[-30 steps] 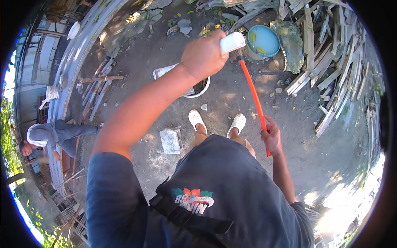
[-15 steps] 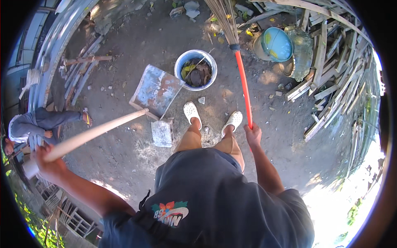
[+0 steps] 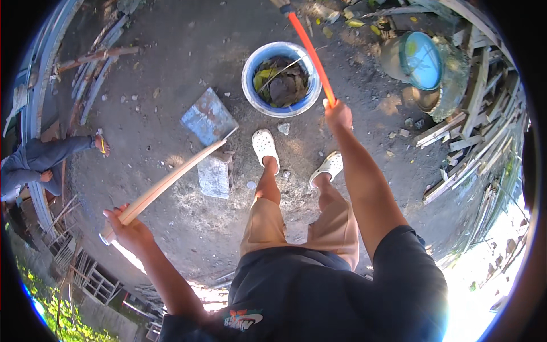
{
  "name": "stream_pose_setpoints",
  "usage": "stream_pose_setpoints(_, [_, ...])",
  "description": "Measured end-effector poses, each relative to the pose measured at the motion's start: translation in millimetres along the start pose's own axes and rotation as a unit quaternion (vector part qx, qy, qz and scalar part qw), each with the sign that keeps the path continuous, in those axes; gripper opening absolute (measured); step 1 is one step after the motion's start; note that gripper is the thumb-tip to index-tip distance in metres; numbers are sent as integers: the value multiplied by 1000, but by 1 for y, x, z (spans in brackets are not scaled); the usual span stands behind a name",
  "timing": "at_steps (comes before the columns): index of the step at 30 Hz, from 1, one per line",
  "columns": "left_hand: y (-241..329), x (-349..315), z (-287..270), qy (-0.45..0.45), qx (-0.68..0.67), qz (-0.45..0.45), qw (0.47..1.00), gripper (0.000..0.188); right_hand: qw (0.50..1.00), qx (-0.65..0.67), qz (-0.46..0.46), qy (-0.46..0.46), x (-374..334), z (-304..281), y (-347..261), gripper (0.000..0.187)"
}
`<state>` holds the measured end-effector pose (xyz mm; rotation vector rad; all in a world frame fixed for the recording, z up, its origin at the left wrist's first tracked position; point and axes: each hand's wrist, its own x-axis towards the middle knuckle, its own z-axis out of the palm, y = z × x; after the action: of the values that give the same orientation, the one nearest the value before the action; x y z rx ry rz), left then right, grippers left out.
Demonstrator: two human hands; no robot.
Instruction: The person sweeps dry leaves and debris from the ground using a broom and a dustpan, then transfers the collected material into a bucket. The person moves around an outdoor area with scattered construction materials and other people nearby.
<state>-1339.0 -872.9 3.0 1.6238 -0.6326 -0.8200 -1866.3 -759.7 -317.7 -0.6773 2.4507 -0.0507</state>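
Observation:
At the left, my left hand (image 3: 132,228) is closed round the pale wooden handle of a long-handled dustpan (image 3: 208,118). Its square, blotchy blue-grey pan rests on the ground left of the bucket. Further right, my right hand (image 3: 339,115) grips the orange handle of a stick broom (image 3: 311,52), raised in front of me. Most of the broom's bristles lie beyond the top edge. Between the two tools stands a blue and white bucket (image 3: 249,94) holding dry leaves (image 3: 282,90) and a thin twig.
A pale block (image 3: 214,178) lies just nearer than the pan. A light blue container (image 3: 420,60) stands at the far right beside stacked wooden slats (image 3: 476,114). Another person's leg (image 3: 62,153) reaches in at the left, near planks. Small stones dot the dirt ground.
My right hand has moved forward and slightly left, carrying the broom further up out of view. My left hand has come right and nearer, lowering the handle; the pan sits at a different angle.

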Motion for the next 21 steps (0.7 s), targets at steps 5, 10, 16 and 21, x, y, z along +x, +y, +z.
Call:
stream_pose_setpoints(5, [-67,-31,-7,14,52,-37,998,24,994,89,-32,51,50,82,3,48])
stream_pose_setpoints(10, [-85,-44,-27,-12,91,53,994,22,984,177,-12,-9,53,116,-31,61])
stream_pose_setpoints(16, [-84,-30,-4,-42,121,82,988,19,946,286,91,-125,49,106,-29,42])
stream_pose_setpoints(21, [-89,-40,-2,-117,184,81,973,20,928,331,133,-110,-26,42,-59,41])
